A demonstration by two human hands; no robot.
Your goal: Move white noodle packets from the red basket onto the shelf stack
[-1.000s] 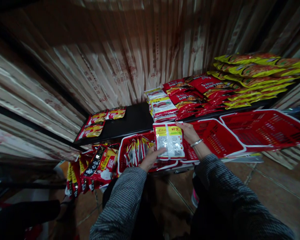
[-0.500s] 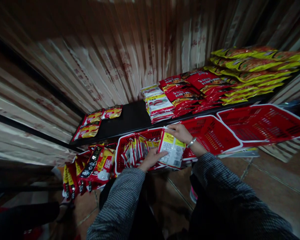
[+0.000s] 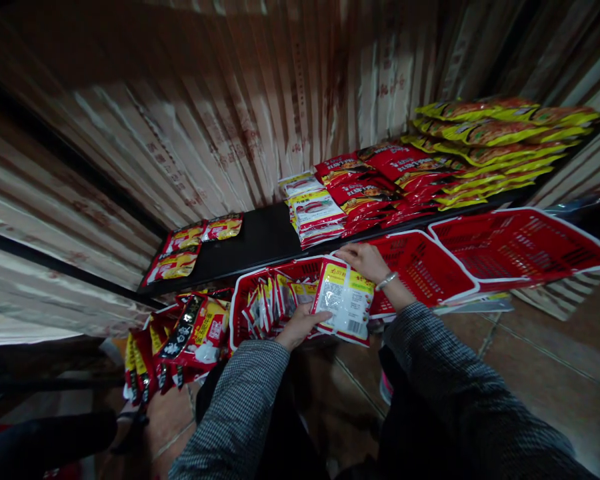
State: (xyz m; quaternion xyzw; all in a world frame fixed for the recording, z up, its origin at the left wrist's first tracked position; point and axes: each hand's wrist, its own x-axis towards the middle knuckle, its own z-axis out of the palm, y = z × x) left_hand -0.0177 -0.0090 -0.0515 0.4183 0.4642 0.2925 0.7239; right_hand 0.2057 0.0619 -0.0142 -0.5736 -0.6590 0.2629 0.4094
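A flat food packet (image 3: 347, 307), white, yellow and red with printed text and a barcode, is held tilted over the front red baskets. My left hand (image 3: 303, 325) grips its lower left edge, thumb on the printed face. At the packet's upper right edge, my right hand (image 3: 365, 260) has curled fingers, closed on it; the fingertips are partly hidden. A silver bracelet circles the right wrist. Left of the packet, a red basket (image 3: 234, 313) with a white rim holds several upright packets (image 3: 270, 300).
A black shelf (image 3: 260, 237) carries white packets (image 3: 315, 210), red packets (image 3: 365, 193), stacked yellow packets (image 3: 495, 133) and a few packets (image 3: 180, 260) at its left end. Red baskets (image 3: 425, 270) line its front. Large red bags (image 3: 195, 333) stand left. A person's dark leg (image 3: 55, 440) shows lower left.
The packet has turned a little flatter toward me and moved slightly down and right. My right hand's fingers have shifted along its top edge. The view has moved slightly.
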